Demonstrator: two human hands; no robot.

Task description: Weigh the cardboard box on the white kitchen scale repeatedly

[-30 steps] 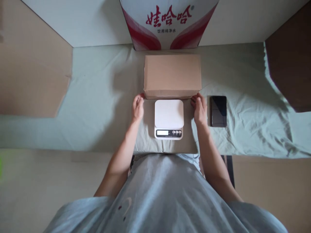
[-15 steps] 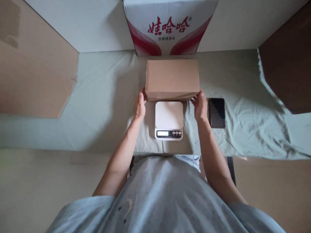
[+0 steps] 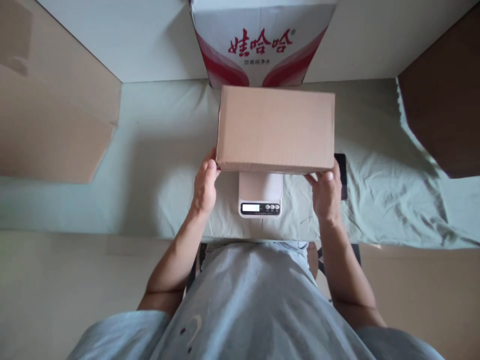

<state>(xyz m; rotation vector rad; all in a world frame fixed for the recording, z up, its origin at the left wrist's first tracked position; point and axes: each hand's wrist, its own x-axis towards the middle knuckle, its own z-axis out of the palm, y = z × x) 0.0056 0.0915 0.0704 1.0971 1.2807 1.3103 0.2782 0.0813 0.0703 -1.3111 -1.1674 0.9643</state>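
On the cloth-covered table (image 3: 157, 165), pale green and pretty wrinkled off to the right, everything's lined up in front of the person. Biggest thing is the red-and-white printed carton (image 3: 262, 42) standing at the back against the white wall (image 3: 123, 35), with brown cardboard panels (image 3: 48, 110) closing in both sides. Next down: the plain cardboard box (image 3: 275, 127), held up off the cloth, its near edge hanging over the back half of the white kitchen scale (image 3: 260, 197). Left hand (image 3: 204, 187) clamps the lower left corner, right hand (image 3: 327, 195) cups the lower right, so both are closed on the box.

If it's going on the scale, I'd say keep it level, centre it over the platform and lower it gently so it doesn't tip, and try not to cover the display (image 3: 250, 207). A dark phone (image 3: 342, 167) peeks out just right of the right hand, mostly hidden by the box.
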